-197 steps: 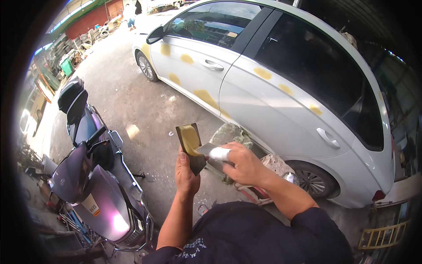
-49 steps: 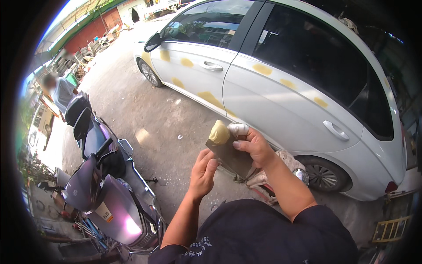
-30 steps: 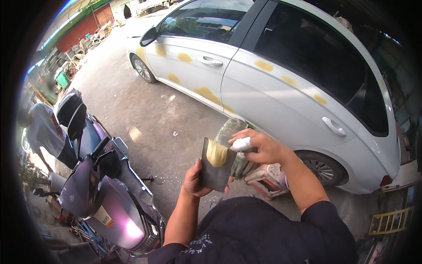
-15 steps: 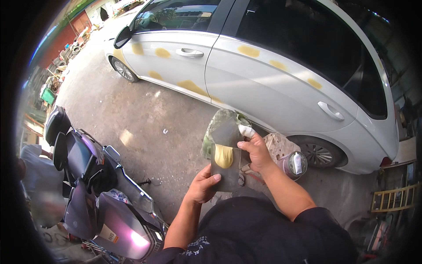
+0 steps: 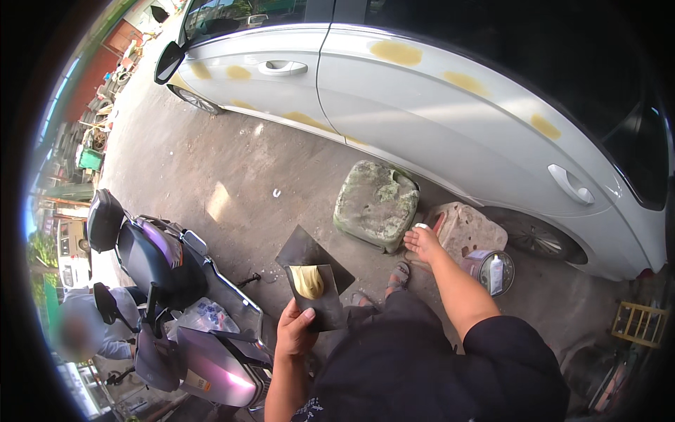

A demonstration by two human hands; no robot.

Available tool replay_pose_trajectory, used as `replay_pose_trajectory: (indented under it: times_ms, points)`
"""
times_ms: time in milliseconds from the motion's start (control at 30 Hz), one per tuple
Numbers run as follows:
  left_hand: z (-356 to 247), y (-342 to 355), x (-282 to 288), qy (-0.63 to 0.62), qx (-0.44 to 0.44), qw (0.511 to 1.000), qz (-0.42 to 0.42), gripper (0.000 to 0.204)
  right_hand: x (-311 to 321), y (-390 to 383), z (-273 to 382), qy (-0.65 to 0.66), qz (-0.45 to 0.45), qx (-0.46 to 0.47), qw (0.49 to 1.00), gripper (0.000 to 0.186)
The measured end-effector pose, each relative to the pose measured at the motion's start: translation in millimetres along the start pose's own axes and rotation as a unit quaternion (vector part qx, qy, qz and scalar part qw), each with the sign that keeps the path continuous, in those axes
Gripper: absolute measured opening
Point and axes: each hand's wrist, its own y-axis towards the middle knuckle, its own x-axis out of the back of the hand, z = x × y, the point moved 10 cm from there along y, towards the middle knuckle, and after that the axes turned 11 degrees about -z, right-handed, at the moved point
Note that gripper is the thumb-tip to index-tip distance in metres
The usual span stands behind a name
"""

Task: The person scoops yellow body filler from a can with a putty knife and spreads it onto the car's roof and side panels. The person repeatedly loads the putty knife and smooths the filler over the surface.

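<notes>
In my left hand (image 5: 297, 327) is a dark flat plate (image 5: 325, 309) with a lump of yellow putty (image 5: 307, 281) on it. A second dark square sheet (image 5: 301, 246) lies behind the plate, its corners sticking out past it; the same hand appears to hold both. My right hand (image 5: 422, 243) stretches out to the right, fingers extended, with nothing visible in it. It is over the edge of a pale, spotted block (image 5: 472, 232), near a red strip (image 5: 439, 223) there. Something white, like a wrapping, covers one of its fingertips.
A white car (image 5: 422, 133) with yellowish patches stands ahead. By it are a worn green-grey padded seat (image 5: 373, 200) and a round can (image 5: 485, 261) with a white tube (image 5: 496, 273) on top. A purple scooter (image 5: 211, 362) stands left, with a person (image 5: 119, 316) beyond it.
My right hand has let go of the dark sheet and moved right toward the spotted block. My left hand has shifted left with the plate, putty and sheet. The view has tilted and shifted.
</notes>
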Motion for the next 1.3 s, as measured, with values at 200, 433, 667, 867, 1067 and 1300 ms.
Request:
replay_pose_trajectory:
  times_ms: [200,433,667,867,1067,1300]
  points:
    - [8.5,27.1,42.4,0.018,0.051,0.996,-0.077,0.058,30.5,91.2,-11.4,-0.04,-0.075,-0.019,0.996,0.061]
    - [15.9,86.4,84.3,-0.019,0.102,0.992,-0.073,0.049,24.7,161.7,-18.2,0.024,-0.159,-0.015,0.987,0.091]
    - [14.3,117.7,121.2,-0.01,0.138,0.984,-0.112,0.057,-26.6,141.4,-21.7,0.022,-0.143,0.062,0.988,0.085]
    - [-2.0,136.2,134.4,-0.019,0.146,0.984,-0.099,0.05,-144.5,155.3,-18.2,0.003,-0.141,0.072,0.987,0.082]
    - [-23.6,135.7,158.2,-0.014,0.126,0.986,-0.11,0.051,-275.1,176.8,-0.9,-0.019,-0.112,0.07,0.991,0.076]
    - [-38.9,130.0,185.1,0.009,0.109,0.982,-0.152,0.056,-318.5,178.7,-17.8,-0.075,0.004,0.017,0.997,0.086]
